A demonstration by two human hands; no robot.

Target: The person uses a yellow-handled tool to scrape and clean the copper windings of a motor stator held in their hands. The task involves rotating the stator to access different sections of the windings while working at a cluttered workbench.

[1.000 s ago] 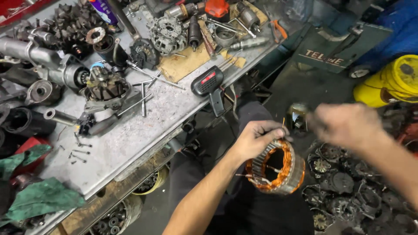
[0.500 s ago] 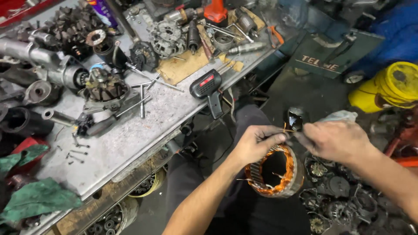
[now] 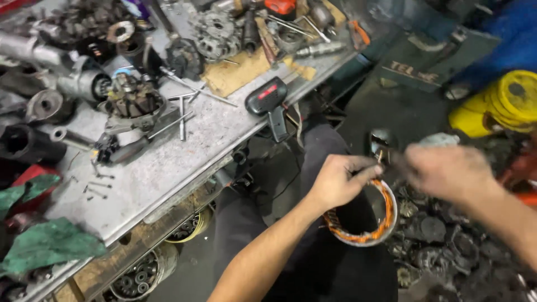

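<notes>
Right hand (image 3: 447, 170) has slid a bit away from the metal ring (image 3: 363, 215) since half a sec ago, and it looks blurry now. Left hand (image 3: 335, 182) is in about the same spot as before, on top of the ring.

Ring is round, w/ orange wire wound inside it. It sits low in the person's lap, over dark trousers, right of the tabletop (image 3: 184, 156) and apart from it.

Left hand's grip is closed: thumb and fingers pinch something thin at the ring's top edge, too small to tell what. Right hand's grip: can't tell, too blurry. It is just beside the left hand's fingertips, near a small shiny tool tip (image 3: 382, 140).

Dark metal parts (image 3: 442, 235) lie in a pile under the right arm.

On the tabletop: a black and red power tool (image 3: 269, 103) near the edge, a round motor part (image 3: 131, 106), long bolts (image 3: 182, 114), some small screws (image 3: 95, 187) and a piece of cardboard (image 3: 235, 75). 2 green rags (image 3: 47, 243) lie at the left end. Yellow tub (image 3: 506, 103) stands far right.
</notes>
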